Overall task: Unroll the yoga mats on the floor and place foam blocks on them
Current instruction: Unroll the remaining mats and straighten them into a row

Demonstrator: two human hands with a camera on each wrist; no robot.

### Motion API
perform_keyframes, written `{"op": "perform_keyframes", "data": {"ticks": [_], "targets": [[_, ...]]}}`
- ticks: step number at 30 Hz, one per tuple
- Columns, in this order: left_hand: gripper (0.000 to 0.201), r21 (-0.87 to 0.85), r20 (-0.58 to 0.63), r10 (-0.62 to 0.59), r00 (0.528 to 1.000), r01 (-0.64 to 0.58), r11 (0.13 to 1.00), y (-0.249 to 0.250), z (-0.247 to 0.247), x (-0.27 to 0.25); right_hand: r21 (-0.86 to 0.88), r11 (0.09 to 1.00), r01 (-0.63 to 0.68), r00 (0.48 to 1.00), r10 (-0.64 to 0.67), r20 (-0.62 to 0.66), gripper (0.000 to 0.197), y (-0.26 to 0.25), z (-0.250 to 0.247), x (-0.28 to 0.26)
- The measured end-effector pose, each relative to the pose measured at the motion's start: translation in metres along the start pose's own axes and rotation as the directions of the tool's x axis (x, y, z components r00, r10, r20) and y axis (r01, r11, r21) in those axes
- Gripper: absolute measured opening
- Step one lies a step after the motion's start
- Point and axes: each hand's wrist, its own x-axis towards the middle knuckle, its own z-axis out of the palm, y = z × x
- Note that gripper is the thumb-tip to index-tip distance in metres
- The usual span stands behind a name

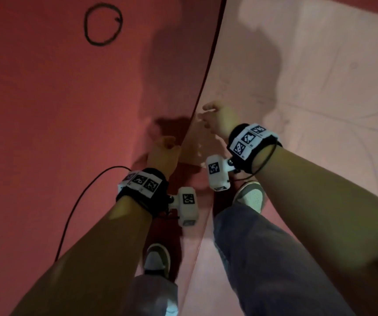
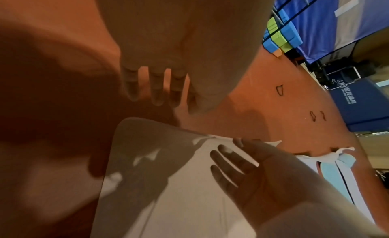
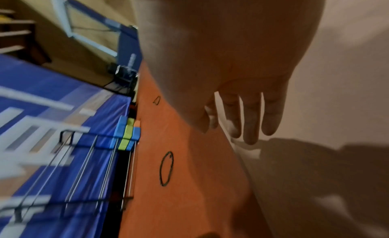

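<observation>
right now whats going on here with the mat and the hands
A person bends over a pale pink yoga mat lying unrolled on the red floor. Both hands are open above its near edge: the left hand by the corner, the right hand just over the mat. Neither holds anything. The foam blocks sit stacked on a rack by the blue padding, so none is on the mat yet.
</observation>
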Motion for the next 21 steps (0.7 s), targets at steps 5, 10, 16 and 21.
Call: {"op": "perform_keyframes", "data": {"ticks": [5, 10, 16, 21], "targets": [[0.041, -0.023, 0.013, 0.025, 1.0, -0.025, 0.999, -0.029, 0.026, 0.04, -0.319, 0.929, 0.187, 0.982, -0.177, 0.061, 0.033, -0.001, 0.017, 0.036], [0.034, 0.008, 0.087, 0.046, 0.995, -0.046, 0.999, -0.058, 0.038, 0.075, -0.597, 0.73, 0.334, 0.942, -0.251, 0.222, 0.045, -0.006, 0.036, 0.057], [0.028, 0.179, 0.082, 0.062, 0.995, -0.076, 0.981, -0.08, 0.046, 0.111, -0.748, 0.526, 0.406, 0.909, -0.321, 0.267, 0.042, -0.006, 0.051, 0.075], [0.03, 0.149, 0.112, 0.071, 0.991, -0.088, 0.985, -0.072, 0.051, 0.12, -0.832, 0.361, 0.422, 0.886, -0.36, 0.294, 0.045, 0.015, 0.043, 0.059]]}}
